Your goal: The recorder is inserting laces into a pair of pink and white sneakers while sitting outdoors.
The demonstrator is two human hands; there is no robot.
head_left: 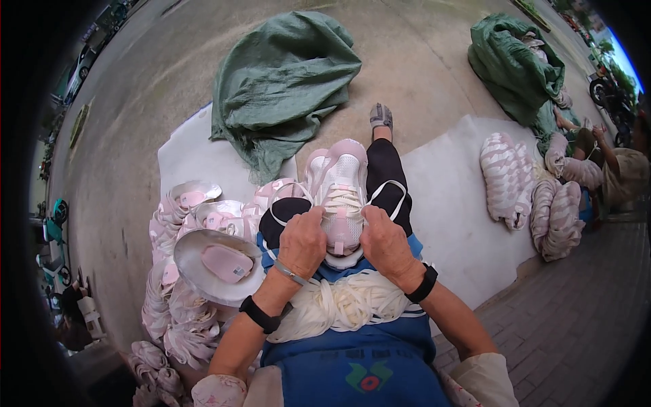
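Observation:
A white and pink sneaker (349, 166) rests on my lap, its toe pointing away from me. Cream shoelace (338, 199) crosses through its eyelets. On the shoe's left side my left hand (303, 241) is closed in a pinch on the lace, which loops up beside it. My right hand (388, 241) pinches the lace on the other side, with another loop standing above it. Both fists sit close to the shoe's collar, and the fingertips are partly hidden. A thick bundle of cream laces (359, 298) lies across my blue apron (339, 353), below my wrists.
Pink and white shoes (196, 325) are heaped at my left, with a pale oval pink-centred piece (227, 263) on top. A green sack (285, 74) lies ahead on white sheeting (447, 176). At right are shoe bundles (505, 176), another green sack (512, 64) and a seated person (620, 169).

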